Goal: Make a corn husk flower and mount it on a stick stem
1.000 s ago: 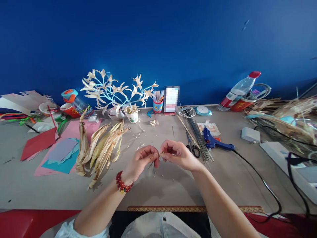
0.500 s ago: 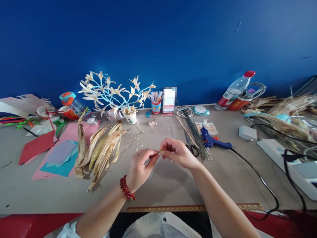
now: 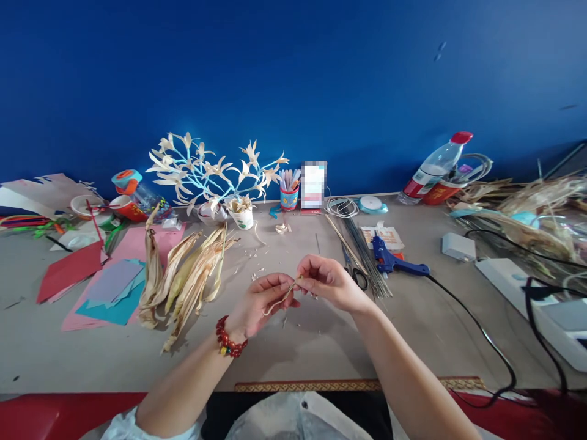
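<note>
Since the strand [image 3: 276,303] is so thin, it's presumably pinched by fingertips only, for control. Left hand [image 3: 261,302]: thumb and finger closed on it. Right hand [image 3: 329,284]: narrow pinch at its far end, tip partly hidden. Strand sits above the table [image 3: 119,360], spanning the small gap where both sets of fingertips nearly meet; loose tail slants near-left across the left fingers. Husks [image 3: 197,278] lie left, wires [image 3: 367,256], scissors [image 3: 358,272] and glue gun [image 3: 391,261] right, probably for easy reach from either side.
</note>
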`<action>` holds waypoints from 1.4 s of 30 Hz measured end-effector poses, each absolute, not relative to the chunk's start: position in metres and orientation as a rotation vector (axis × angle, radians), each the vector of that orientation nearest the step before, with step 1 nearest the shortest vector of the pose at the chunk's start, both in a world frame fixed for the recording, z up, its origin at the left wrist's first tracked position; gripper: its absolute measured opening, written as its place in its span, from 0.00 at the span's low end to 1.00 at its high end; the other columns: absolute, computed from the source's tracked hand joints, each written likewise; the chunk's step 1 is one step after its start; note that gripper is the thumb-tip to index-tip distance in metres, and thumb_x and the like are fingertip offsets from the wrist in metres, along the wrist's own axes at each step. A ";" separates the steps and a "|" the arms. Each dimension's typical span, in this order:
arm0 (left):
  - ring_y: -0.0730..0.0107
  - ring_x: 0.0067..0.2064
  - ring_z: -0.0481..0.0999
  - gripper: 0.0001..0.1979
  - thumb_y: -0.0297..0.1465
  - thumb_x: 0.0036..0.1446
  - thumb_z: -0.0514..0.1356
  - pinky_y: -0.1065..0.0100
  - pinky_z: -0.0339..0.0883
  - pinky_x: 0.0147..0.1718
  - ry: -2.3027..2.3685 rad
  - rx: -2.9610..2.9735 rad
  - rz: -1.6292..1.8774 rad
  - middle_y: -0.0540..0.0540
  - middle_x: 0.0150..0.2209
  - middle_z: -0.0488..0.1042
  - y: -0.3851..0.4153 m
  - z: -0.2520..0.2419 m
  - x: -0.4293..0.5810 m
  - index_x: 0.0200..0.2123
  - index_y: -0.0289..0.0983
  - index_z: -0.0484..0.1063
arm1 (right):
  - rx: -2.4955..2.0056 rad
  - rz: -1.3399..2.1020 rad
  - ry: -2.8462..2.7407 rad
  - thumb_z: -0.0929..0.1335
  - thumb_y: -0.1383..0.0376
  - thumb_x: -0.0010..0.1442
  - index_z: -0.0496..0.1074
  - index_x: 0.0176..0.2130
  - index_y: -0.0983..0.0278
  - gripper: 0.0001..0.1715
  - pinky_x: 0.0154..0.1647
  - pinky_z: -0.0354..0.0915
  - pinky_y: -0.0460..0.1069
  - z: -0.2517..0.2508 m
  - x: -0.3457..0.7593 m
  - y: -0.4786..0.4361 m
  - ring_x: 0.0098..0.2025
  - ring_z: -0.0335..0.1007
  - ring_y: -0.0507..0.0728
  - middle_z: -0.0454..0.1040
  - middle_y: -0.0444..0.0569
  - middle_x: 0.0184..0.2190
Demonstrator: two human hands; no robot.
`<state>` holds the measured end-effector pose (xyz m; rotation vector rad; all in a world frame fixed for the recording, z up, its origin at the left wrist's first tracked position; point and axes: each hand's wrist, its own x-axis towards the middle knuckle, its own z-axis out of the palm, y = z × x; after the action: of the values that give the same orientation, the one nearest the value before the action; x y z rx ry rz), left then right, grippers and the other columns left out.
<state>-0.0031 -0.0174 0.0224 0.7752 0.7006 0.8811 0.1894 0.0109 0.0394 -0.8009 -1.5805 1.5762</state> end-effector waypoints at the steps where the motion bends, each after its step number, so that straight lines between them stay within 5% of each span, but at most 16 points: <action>1: 0.75 0.27 0.68 0.09 0.34 0.58 0.65 0.63 0.71 0.44 0.700 0.748 0.882 0.51 0.23 0.70 -0.018 0.023 -0.003 0.35 0.33 0.77 | -0.808 1.563 -1.585 0.71 0.59 0.61 0.68 0.34 0.66 0.13 0.27 0.57 0.44 0.039 0.190 0.011 0.26 0.61 0.49 0.71 0.43 0.26; 7: 0.73 0.29 0.70 0.07 0.33 0.57 0.64 0.64 0.70 0.42 0.726 0.798 0.919 0.49 0.26 0.73 -0.017 0.022 -0.004 0.35 0.35 0.76 | -0.866 1.465 -1.685 0.70 0.62 0.62 0.69 0.34 0.65 0.09 0.28 0.58 0.44 0.041 0.191 0.011 0.26 0.63 0.49 0.69 0.42 0.25; 19: 0.64 0.37 0.77 0.02 0.30 0.58 0.64 0.66 0.67 0.40 1.234 1.974 1.125 0.46 0.33 0.78 -0.024 0.020 -0.002 0.36 0.39 0.75 | -1.029 1.276 -1.841 0.68 0.65 0.60 0.69 0.33 0.64 0.05 0.26 0.57 0.44 0.041 0.187 0.012 0.25 0.62 0.50 0.70 0.41 0.23; 30: 0.64 0.39 0.75 0.07 0.24 0.62 0.58 0.65 0.68 0.42 1.086 1.962 1.199 0.43 0.36 0.76 -0.018 0.020 -0.004 0.39 0.38 0.75 | -1.029 1.315 -1.795 0.69 0.63 0.61 0.70 0.34 0.64 0.06 0.25 0.57 0.43 0.038 0.187 0.013 0.25 0.65 0.50 0.73 0.43 0.24; 42: 0.68 0.33 0.72 0.09 0.36 0.60 0.63 0.69 0.65 0.36 1.056 1.500 1.115 0.46 0.30 0.76 -0.019 0.018 -0.003 0.33 0.36 0.77 | -0.952 1.371 -1.781 0.69 0.61 0.62 0.70 0.33 0.64 0.09 0.25 0.56 0.43 0.041 0.188 0.011 0.24 0.62 0.49 0.70 0.41 0.23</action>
<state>-0.0034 -0.0194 0.0177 1.4998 1.0561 1.1154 0.1883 0.0107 0.0411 -0.9522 -1.7815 1.3712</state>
